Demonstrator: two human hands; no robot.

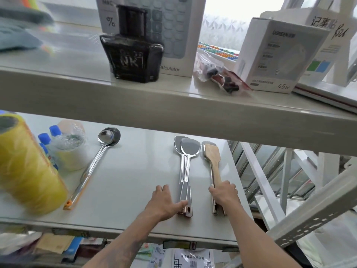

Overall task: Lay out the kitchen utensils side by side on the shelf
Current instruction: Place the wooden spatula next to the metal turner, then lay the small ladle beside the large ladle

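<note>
On the middle shelf (pixel 135 180) lie two steel spatulas (pixel 186 163), one stacked on the other, heads pointing away. My left hand (pixel 164 201) lies flat on the shelf, its thumb touching their handles near the end. Further right a wooden spatula (pixel 213 157) rests on top of another steel spatula (pixel 205 151). My right hand (pixel 225 193) grips the handles of that pair. A steel ladle (pixel 100 151) with an orange-tipped handle lies apart at the left, angled.
A yellow roll (pixel 27 171), blue-capped bottles (pixel 46 140) and a tape roll (pixel 69 151) crowd the shelf's left end. The upper shelf (pixel 173 101) overhangs, carrying a black ink bottle (pixel 133 53), boxes and a plastic bag. The shelf's right edge lies just beyond the wooden spatula.
</note>
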